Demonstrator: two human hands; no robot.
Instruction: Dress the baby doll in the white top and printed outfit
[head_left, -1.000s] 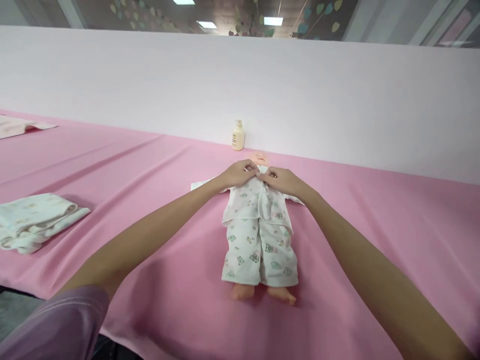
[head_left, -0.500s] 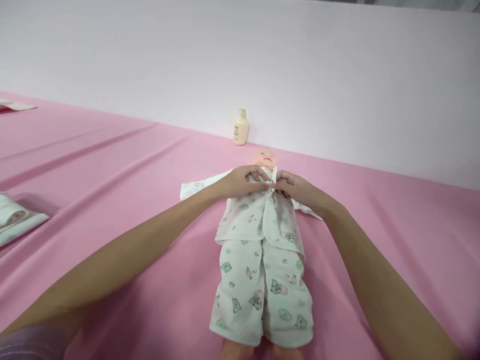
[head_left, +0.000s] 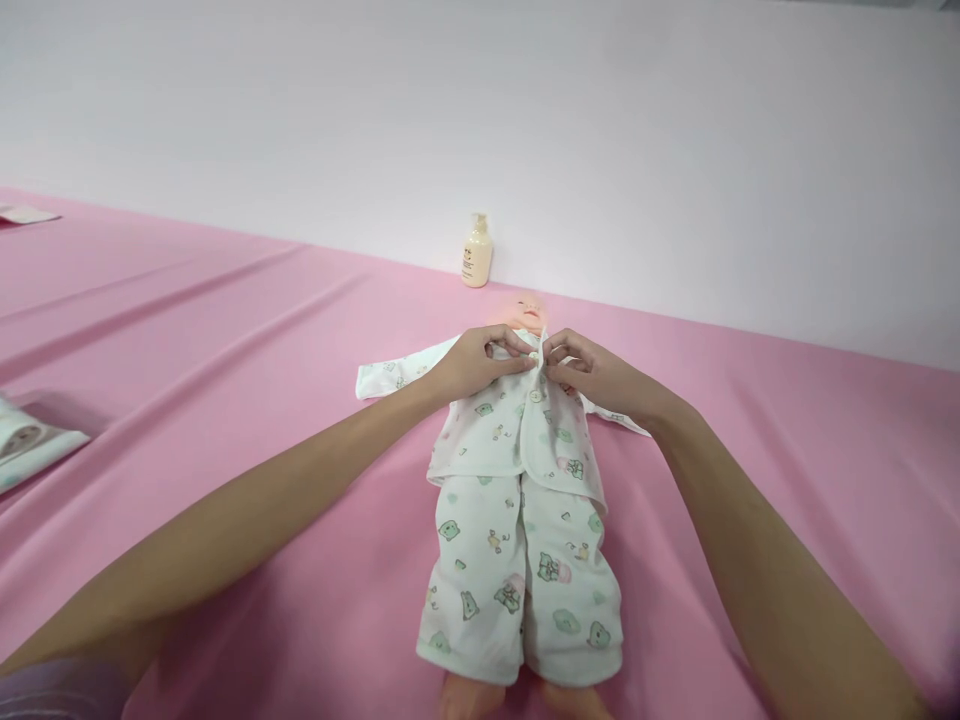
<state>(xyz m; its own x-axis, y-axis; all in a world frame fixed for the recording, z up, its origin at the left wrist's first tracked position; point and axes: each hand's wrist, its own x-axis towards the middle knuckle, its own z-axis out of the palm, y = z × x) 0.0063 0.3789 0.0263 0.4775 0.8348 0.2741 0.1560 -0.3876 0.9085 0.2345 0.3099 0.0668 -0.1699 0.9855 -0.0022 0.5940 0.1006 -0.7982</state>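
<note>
A baby doll [head_left: 527,312] lies on its back on the pink cloth, head toward the white wall. It wears a white printed jacket [head_left: 517,432] and matching trousers [head_left: 517,590]. My left hand [head_left: 480,362] pinches the jacket's left front edge at the collar. My right hand [head_left: 589,370] pinches the right front edge just opposite. The fingertips of both hands meet at the top of the jacket's opening, below the doll's chin. One button shows a little lower on the jacket front.
A cream pump bottle [head_left: 477,254] stands against the white wall [head_left: 675,150] behind the doll's head. Folded printed cloth [head_left: 26,448] lies at the left edge. The pink cloth [head_left: 225,380] covers the whole surface.
The view has come closer and lower, so the doll looks larger. My hands have stayed at the jacket's collar, fingertips drawn closer together.
</note>
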